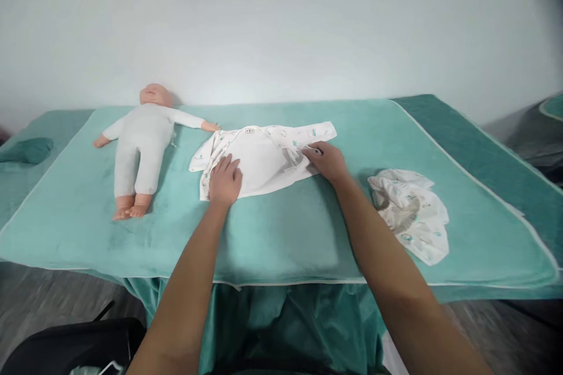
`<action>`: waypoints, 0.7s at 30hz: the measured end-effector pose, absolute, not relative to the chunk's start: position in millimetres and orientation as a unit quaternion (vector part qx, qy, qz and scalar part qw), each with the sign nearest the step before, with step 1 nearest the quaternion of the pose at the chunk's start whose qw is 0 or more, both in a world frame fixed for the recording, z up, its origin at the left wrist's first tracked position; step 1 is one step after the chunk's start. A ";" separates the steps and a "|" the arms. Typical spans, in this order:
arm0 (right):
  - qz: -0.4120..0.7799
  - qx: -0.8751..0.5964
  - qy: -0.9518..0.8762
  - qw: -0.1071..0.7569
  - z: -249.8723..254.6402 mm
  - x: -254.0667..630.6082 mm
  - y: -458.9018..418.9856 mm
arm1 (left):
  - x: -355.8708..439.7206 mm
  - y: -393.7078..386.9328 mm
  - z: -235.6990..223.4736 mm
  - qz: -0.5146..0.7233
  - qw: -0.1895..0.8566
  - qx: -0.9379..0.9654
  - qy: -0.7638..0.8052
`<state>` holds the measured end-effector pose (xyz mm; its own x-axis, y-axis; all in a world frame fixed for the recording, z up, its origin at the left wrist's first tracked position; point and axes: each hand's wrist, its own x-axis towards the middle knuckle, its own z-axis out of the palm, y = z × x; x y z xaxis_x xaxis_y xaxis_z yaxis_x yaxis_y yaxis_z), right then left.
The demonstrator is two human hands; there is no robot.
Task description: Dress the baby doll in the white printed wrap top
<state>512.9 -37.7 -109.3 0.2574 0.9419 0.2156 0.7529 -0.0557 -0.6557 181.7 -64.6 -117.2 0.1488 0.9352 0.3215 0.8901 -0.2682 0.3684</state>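
Observation:
A white patterned baby top [264, 155] lies spread on the teal blanket [285, 228]. My left hand [225, 179] rests flat on its lower left part, fingers stretched out. My right hand [328, 161] presses on the top's right edge with its fingertips close together, seemingly pinching the fabric there. A baby doll [138, 143] in a pale grey bodysuit lies on its back to the left, one arm reaching toward the top.
A crumpled white patterned garment [411, 214] lies on the blanket to the right. A dark teal cloth [475, 146] covers the far right side. A dark object [65, 345] sits low at the front left, below the table edge. A white wall stands behind.

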 end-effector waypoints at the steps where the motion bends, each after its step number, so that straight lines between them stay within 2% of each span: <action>1: 0.145 -0.704 -0.592 0.366 -108.3 511.1 -40.0 | 181.7 -64.5 -117.1 0.249 0.046 0.756 0.603; 7: 0.205 -0.651 -0.561 0.468 -103.2 503.9 -51.3 | 181.9 -65.3 -117.1 0.253 0.046 0.756 0.603; 10: 0.239 -0.625 -0.569 0.477 -102.0 498.9 -57.9 | 181.9 -65.7 -117.7 0.255 0.045 0.755 0.602; 12: 0.230 -0.655 -0.581 0.426 -101.8 493.5 -64.0 | 181.9 -65.5 -118.7 0.257 0.047 0.754 0.603; 15: 0.130 -0.717 -0.608 0.315 -101.5 481.3 -75.5 | 181.8 -64.7 -120.0 0.261 0.052 0.752 0.603; 18: -0.005 -0.700 -0.656 0.281 -98.8 465.9 -85.9 | 181.8 -64.4 -120.3 0.266 0.051 0.752 0.601; 21: -0.074 -0.658 -0.712 0.234 -90.7 450.0 -89.0 | 181.8 -64.4 -120.1 0.267 0.049 0.752 0.600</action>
